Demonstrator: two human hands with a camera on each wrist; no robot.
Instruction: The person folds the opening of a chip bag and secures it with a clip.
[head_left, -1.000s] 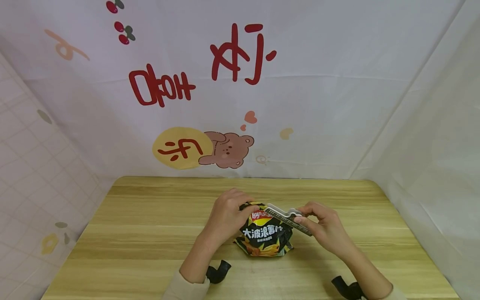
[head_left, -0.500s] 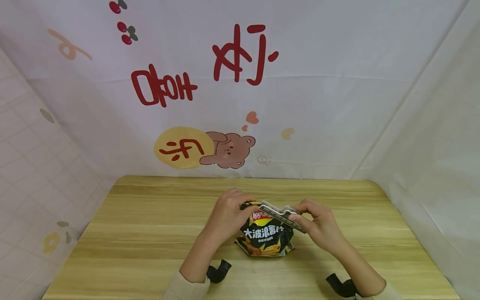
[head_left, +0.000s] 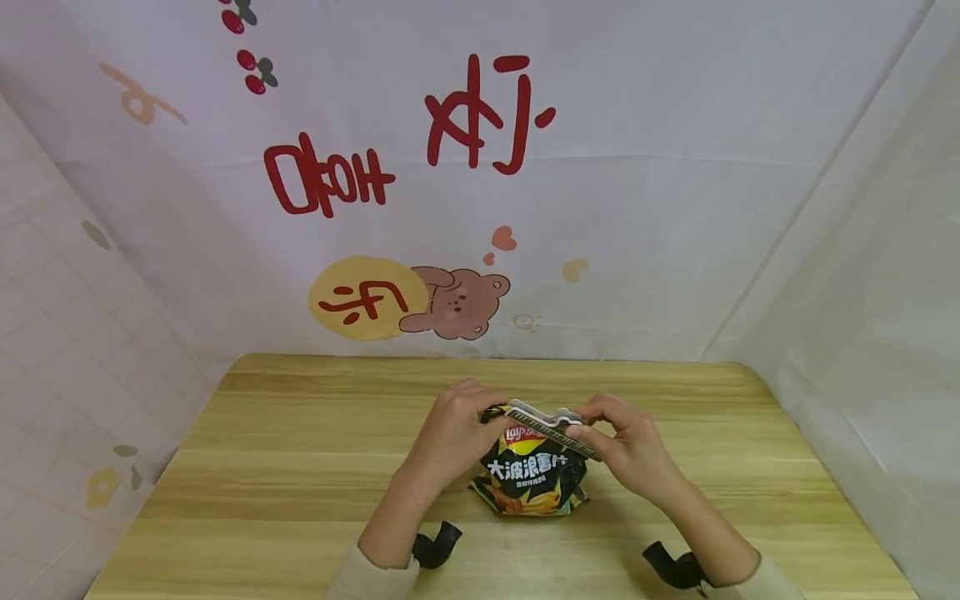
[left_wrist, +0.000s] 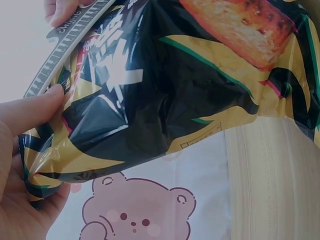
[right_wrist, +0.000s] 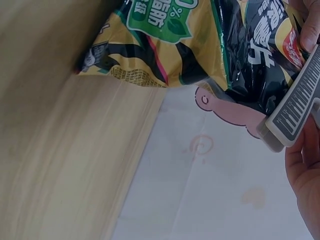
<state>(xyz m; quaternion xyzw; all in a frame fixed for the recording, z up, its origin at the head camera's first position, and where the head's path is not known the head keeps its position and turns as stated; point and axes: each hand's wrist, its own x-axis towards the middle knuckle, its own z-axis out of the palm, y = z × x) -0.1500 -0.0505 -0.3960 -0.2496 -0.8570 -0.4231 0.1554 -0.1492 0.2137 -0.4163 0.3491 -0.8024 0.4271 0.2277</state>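
A black and yellow bag of chips (head_left: 534, 479) stands on the wooden table, its printed front toward me. My left hand (head_left: 461, 429) pinches the bag's upper left corner between thumb and fingers. A long bag clip (head_left: 551, 432) with a piano-key pattern slants across the top edge of the bag, and my right hand (head_left: 633, 442) grips its handle. In the left wrist view the clip (left_wrist: 70, 45) lies along the bag's top, close to the left thumb (left_wrist: 50, 97). The right wrist view shows one end of the clip (right_wrist: 287, 120) sticking out past the bag's edge.
The wooden table (head_left: 285, 467) spreads around the bag. A white backdrop printed with a bear (head_left: 461, 304) stands behind it, with white curtains at both sides. A black curved piece (head_left: 437, 546) sits at the left wrist, and a similar black piece (head_left: 672, 567) at the right one.
My right hand has moved left with the clip, which now sits farther over the bag's top and nearer the left hand. The left hand and the bag have stayed nearly still.
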